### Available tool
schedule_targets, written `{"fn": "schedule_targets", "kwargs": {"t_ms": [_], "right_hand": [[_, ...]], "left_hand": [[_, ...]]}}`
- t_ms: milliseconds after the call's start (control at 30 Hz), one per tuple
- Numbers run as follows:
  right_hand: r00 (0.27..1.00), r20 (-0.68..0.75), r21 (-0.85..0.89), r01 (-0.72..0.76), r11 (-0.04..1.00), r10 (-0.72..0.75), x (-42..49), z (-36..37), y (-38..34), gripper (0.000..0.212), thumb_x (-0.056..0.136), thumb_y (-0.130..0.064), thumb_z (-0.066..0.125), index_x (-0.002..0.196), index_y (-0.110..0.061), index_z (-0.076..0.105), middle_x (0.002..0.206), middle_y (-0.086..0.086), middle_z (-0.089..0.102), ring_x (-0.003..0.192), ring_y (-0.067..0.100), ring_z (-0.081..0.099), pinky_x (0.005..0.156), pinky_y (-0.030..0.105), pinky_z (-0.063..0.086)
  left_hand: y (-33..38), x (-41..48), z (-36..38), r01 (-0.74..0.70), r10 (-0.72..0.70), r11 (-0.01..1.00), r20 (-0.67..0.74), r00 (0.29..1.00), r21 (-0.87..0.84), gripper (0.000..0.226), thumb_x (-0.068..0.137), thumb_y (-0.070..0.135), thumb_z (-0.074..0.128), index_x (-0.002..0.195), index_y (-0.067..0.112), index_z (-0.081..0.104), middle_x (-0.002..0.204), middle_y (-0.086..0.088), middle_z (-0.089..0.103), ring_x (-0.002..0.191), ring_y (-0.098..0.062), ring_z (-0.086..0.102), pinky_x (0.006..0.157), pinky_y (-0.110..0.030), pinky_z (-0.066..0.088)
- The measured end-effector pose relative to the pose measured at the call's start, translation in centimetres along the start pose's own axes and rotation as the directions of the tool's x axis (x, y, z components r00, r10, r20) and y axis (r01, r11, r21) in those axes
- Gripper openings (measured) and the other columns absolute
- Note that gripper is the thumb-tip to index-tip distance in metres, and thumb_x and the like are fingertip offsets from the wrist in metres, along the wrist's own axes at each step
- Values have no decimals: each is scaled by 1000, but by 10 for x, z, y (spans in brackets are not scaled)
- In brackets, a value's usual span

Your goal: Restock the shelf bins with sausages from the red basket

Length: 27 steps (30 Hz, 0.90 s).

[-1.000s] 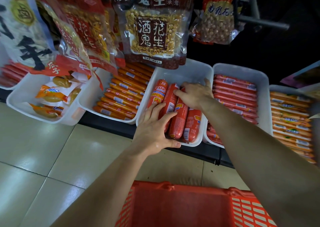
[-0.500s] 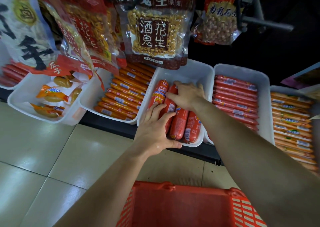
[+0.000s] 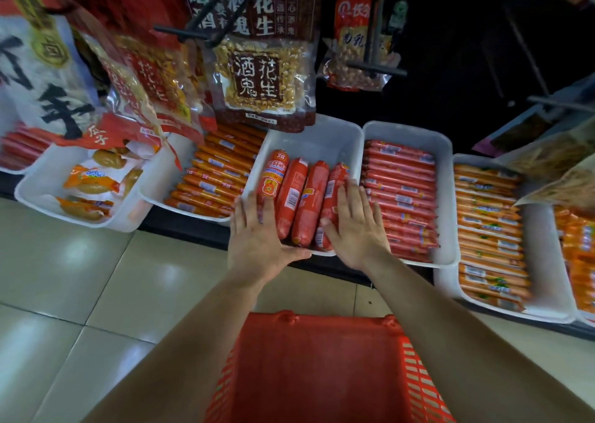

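Note:
Several thick red sausages [image 3: 301,197] lie side by side in the middle white bin [image 3: 317,135] on the shelf. My left hand [image 3: 257,239] lies flat with straight fingers on the leftmost sausage at the bin's near left corner, thumb along the front rim. My right hand [image 3: 354,226] lies flat on the rightmost sausage near the bin's right wall. Neither hand grips anything. The red basket [image 3: 318,368] sits below my forearms at the bottom of the view; the part of its inside that I see holds no sausage.
White bins flank the middle one: thin orange sausages [image 3: 215,177] on the left, thin red sausages [image 3: 399,197] on the right, more orange ones [image 3: 486,229] farther right, and yellow snack packs [image 3: 93,181] far left. Peanut bags [image 3: 264,74] hang above. Pale floor tiles lie below.
My right hand has slid from the back of the sausages toward the front right and flattened. My left hand has flattened too. The sausages now lie straighter, in an even row.

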State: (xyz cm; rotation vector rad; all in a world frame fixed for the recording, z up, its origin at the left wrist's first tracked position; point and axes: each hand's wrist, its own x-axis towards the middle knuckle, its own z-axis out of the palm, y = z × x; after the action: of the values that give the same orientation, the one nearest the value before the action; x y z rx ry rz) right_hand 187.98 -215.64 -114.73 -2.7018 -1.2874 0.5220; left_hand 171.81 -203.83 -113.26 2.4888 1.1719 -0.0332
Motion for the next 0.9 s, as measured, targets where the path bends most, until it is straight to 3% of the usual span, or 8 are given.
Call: {"fn": "schedule_targets", "kwargs": {"t_ms": [200,400,633,733,800,900], "right_hand": [[1000,-7,11,5,1000,-5,0,3,5,76,100,-60,10,152,-18,-27,158,-1,-37,147,16,-30,121,45,-13],[1000,-23,33,16,999,-15,-1,4,8,83,98,-63,20,155,-19,-21,159,-2,-34,148,15,-27,120,42,-13],[999,35,3,-20,1000,20,-4,-5,2,79,100,-60,18,155,-17,-20,160,1,-32,149,18,-24,123,46,-8],[998,57,-30,-16,999,17,-14,-17,5,79,99,-60,17,156,-18,-19,163,2,-24,151,19,-18,123,49,-4],[998,62,-57,-27,998,31,-27,-32,10,78,100,-59,20,157,-18,-14,166,3,-14,153,20,-11,123,50,-1],[998,32,-75,-52,996,54,-54,-53,20,80,99,-54,37,159,-18,0,167,5,4,154,24,2,123,50,4]], "left_hand": [[6,5,1,43,-44,998,-15,999,-49,145,51,79,76,157,15,2,165,-17,2,151,-39,-3,122,-51,8],[8,9,4,57,-58,998,-10,998,-35,143,55,77,76,157,15,-1,165,-16,-1,151,-39,-6,122,-51,6],[15,12,-3,38,-37,999,-18,999,31,142,54,79,75,157,12,3,165,-17,5,151,-40,3,122,-52,12],[18,18,-13,-67,71,987,-17,997,146,142,54,82,72,155,9,6,164,-18,8,151,-37,8,122,-50,13],[23,17,-24,-119,110,975,58,992,186,133,60,79,72,155,10,8,163,-17,12,151,-34,11,122,-48,14],[39,0,-43,-143,116,971,146,983,190,108,69,74,68,150,17,25,153,-10,35,142,-31,34,115,-48,31]]}}
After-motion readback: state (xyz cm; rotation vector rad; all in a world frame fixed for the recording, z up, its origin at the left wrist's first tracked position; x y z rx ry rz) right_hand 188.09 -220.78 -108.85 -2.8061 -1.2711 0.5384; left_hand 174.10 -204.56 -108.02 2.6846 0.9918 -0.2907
